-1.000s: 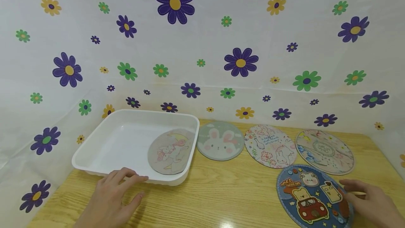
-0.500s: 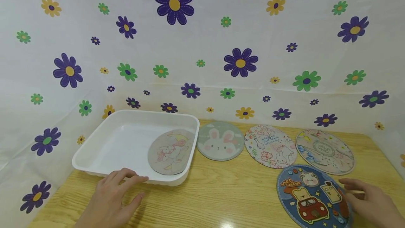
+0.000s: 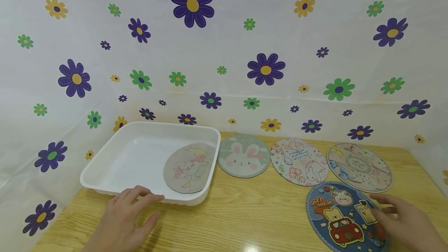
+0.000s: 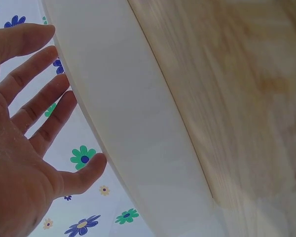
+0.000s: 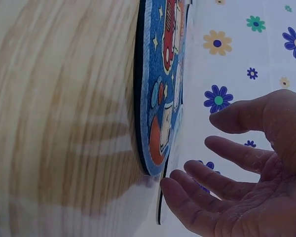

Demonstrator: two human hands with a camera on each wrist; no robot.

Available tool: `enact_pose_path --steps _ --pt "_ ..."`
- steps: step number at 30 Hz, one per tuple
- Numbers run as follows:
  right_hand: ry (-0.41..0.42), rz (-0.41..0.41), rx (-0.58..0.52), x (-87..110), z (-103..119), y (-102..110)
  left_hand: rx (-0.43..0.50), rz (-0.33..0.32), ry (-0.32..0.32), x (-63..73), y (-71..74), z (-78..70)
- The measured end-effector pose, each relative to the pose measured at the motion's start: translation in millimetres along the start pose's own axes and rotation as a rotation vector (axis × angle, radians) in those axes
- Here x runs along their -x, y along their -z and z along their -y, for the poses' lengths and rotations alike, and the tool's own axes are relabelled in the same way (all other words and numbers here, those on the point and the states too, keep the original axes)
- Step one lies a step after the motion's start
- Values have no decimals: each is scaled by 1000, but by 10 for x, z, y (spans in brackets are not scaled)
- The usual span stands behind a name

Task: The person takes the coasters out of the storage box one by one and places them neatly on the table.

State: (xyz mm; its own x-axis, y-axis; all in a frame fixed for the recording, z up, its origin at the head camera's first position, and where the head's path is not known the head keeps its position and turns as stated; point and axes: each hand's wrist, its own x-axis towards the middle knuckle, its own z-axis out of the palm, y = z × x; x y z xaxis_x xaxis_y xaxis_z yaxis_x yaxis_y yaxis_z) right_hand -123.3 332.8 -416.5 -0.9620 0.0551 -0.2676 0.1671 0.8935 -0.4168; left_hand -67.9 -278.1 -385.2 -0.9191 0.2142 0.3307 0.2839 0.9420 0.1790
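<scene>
My left hand (image 3: pixel 122 217) is at the near rim of a white plastic tray (image 3: pixel 140 158), its fingers loosely bent with the fingertips right at the edge. In the left wrist view, the palm faces the tray's outer wall (image 4: pixel 108 89). My right hand (image 3: pixel 407 221) hovers over the right edge of a round blue denim-patterned mat (image 3: pixel 336 213) printed with a bear in a red car. The right wrist view shows its relaxed fingers spread above that mat (image 5: pixel 153 118), holding nothing. A pale round mat (image 3: pixel 187 168) with pink rabbits lies inside the tray, against its right side.
Behind, in a row along the table's back, lie a grey-green rabbit mat (image 3: pixel 243 156), a white floral rabbit mat (image 3: pixel 299 162) and a beige patterned mat (image 3: pixel 360 168). They sit on a wood-grain table (image 3: pixel 245 221). A white flower-printed cloth (image 3: pixel 224 42) hangs behind.
My right hand has shifted slightly left, farther over the blue mat. The left hand, the tray and the mats have stayed in place.
</scene>
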Motion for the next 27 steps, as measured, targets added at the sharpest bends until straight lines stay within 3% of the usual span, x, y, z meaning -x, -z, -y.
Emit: enact_pose_path --steps 13,20,27 --pt "205 -151 82 5 189 -85 -20 -18 -24 -2 5 9" --pt "319 -224 69 20 297 -162 -17 -39 -42 3 -23 25" --pt "362 -240 54 24 399 -222 -12 -23 -19 21 -49 31"
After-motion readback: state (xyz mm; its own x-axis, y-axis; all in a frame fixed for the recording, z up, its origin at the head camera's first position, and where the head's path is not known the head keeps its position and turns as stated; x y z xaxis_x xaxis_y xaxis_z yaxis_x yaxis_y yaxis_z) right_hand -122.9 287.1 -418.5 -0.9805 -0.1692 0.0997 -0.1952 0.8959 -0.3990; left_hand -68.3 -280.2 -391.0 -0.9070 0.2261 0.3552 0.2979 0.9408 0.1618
